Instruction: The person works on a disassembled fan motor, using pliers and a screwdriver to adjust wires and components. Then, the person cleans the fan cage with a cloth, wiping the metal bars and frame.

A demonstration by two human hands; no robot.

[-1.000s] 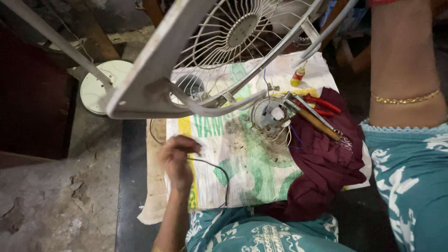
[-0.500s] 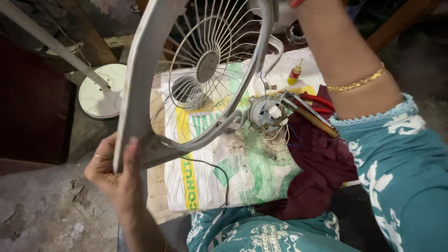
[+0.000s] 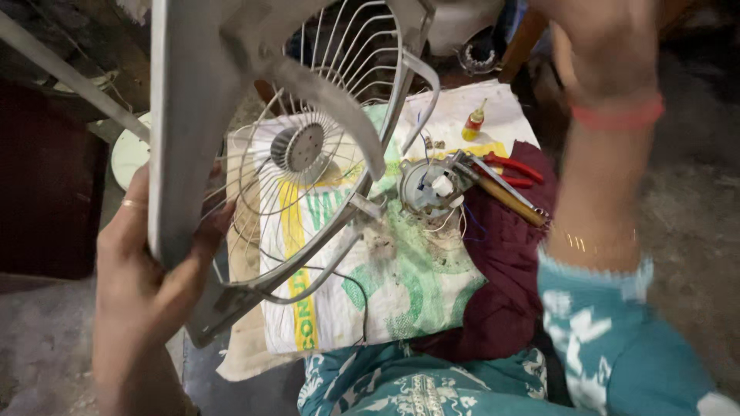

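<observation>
Head view: left hand (image 3: 142, 285) grips the grey, flat-sided fan housing (image 3: 185, 131) with its wire grille (image 3: 339, 100); right hand (image 3: 597, 46) blurred, grip indeterminate; woven sack (image 3: 401, 285) beneath.

I take the woven sack (image 3: 401, 285) as my landmark. On it, near its right edge, lies the small motor (image 3: 428, 187). Right of the motor rest the pliers (image 3: 515, 171), partly on a cloth (image 3: 505, 270) overlapping the sack's right side. A small bottle (image 3: 475, 122) stands at the sack's far edge. The fan frame (image 3: 231, 115) hangs above the sack's left half.

Single head-worn view, steeply downward and close over lap and workspace.
</observation>
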